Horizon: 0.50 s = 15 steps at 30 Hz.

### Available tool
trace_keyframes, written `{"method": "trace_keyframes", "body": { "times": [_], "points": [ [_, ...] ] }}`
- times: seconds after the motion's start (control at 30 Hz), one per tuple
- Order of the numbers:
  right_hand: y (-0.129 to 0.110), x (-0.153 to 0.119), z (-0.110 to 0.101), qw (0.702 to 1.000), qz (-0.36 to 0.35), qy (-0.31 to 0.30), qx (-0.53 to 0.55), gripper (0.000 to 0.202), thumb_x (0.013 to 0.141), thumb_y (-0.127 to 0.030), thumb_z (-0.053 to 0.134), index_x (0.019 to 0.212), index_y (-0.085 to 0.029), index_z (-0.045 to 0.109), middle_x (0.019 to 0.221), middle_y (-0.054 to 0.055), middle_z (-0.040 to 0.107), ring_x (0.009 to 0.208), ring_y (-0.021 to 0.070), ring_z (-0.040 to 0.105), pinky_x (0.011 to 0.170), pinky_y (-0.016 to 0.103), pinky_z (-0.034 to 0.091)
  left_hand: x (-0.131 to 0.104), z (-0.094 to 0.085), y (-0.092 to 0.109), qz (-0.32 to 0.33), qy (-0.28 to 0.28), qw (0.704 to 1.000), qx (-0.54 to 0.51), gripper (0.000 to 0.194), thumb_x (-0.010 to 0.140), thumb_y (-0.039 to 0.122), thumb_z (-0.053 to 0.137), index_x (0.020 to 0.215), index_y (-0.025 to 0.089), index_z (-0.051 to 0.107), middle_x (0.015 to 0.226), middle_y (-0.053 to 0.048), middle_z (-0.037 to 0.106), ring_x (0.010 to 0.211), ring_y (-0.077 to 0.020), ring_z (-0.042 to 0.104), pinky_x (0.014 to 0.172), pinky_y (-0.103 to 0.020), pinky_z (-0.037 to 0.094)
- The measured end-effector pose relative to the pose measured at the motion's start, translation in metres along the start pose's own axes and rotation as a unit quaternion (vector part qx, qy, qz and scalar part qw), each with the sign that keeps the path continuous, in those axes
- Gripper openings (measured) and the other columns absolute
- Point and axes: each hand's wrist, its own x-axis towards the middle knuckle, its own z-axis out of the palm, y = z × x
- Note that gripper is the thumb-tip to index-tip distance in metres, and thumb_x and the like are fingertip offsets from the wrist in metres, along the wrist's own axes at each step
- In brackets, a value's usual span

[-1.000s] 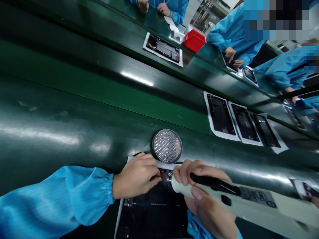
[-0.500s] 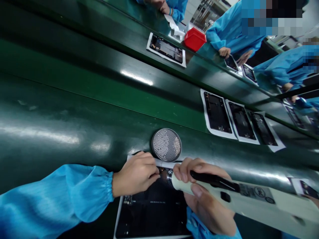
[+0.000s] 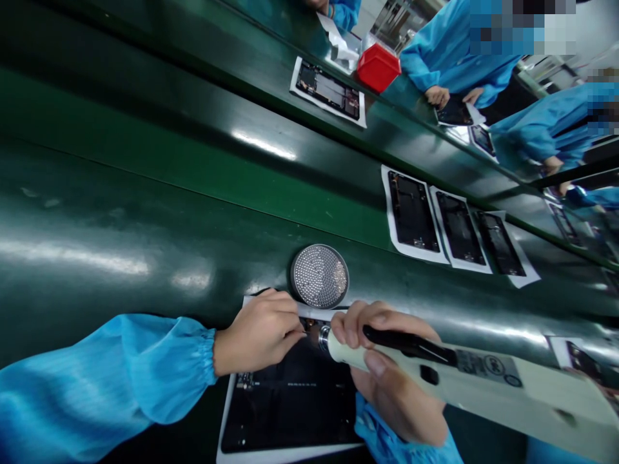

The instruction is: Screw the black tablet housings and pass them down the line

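Note:
My right hand (image 3: pixel 387 361) is wrapped round a cream electric screwdriver (image 3: pixel 488 386) with a black lever, held tilted. Its tip end points left, toward the upper part of a black tablet housing (image 3: pixel 290 412), which lies on a white sheet (image 3: pixel 227 425) before me. My left hand (image 3: pixel 264 332) is closed in a pinch over the housing's top edge, its fingertips close to the tool's tip. Whatever those fingers hold is too small to make out. Just beyond both hands sits a round metal screw tray (image 3: pixel 320 276) full of small holes, with tiny screws along its right side.
Several more housings (image 3: pixel 413 211) on white sheets lie along the green bench (image 3: pixel 159 225) to the right. Across it are another opened tablet (image 3: pixel 329 90) and a red bin (image 3: pixel 378 67). Co-workers in blue sleeves (image 3: pixel 435 55) handle tablets at the far side.
Both my hands and the screwdriver hold nearly the same pose over the housing. The view has shifted slightly. A co-worker opposite has tilted and moved the tablet they hold.

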Motion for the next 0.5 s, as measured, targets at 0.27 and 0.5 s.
{"method": "trace_keyframes", "body": {
  "times": [0.27,0.5],
  "points": [
    [0.0015,0.0003,0.0001,1.0,-0.007,-0.003,-0.01,0.027,0.089,-0.016,0.061,0.114,-0.025,0.065,0.083,0.002,0.059,0.077,0.0191,0.06,0.069,0.042,0.053,-0.0004,-0.0004,-0.0003,0.006,0.003,1.0,0.0,0.017,0.092,0.015,0.063,0.075,0.016,0.067,0.075,-0.001,0.066,0.076,-0.0151,0.061,0.076,-0.03,0.047],
    [0.0002,-0.0002,-0.0013,1.0,-0.007,-0.006,-0.025,0.028,0.089,-0.018,0.061,0.115,-0.026,0.065,0.084,0.003,0.061,0.078,0.0204,0.061,0.07,0.043,0.053,0.0006,-0.0012,-0.0002,0.005,0.001,1.0,0.006,0.015,0.091,0.016,0.065,0.076,0.016,0.068,0.075,-0.001,0.066,0.076,-0.0153,0.06,0.075,-0.03,0.048]
  ]
}}
